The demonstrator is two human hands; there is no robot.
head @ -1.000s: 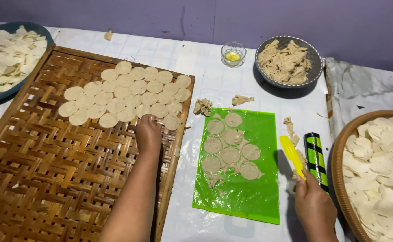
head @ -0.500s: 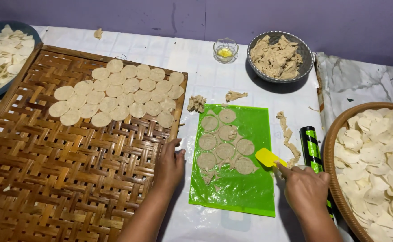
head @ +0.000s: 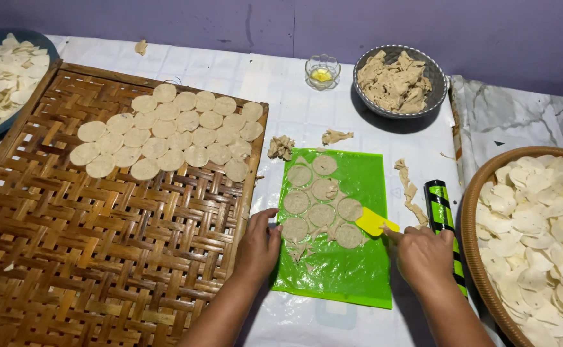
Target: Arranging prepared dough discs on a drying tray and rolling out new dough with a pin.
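Observation:
A green plastic sheet (head: 349,244) lies on the white table with several round dough discs (head: 323,214) cut on it. My right hand (head: 424,257) grips a yellow scraper (head: 375,222), its blade touching a disc at the sheet's right side. My left hand (head: 259,247) rests at the sheet's left edge, fingers loosely curled beside the discs, holding nothing. To the left a woven bamboo tray (head: 76,257) carries rows of flat round discs (head: 166,132) at its far end.
A green-and-black roller (head: 440,212) lies right of the sheet, with dough scraps (head: 408,189) beside it. A bowl of dough scraps (head: 397,80) and a small glass dish (head: 322,71) stand at the back. Baskets of white chips sit at the right (head: 538,238) and far left (head: 2,80).
My left hand came off the bamboo tray and moved to the green sheet's left edge. My right hand brought the yellow scraper leftward onto the discs.

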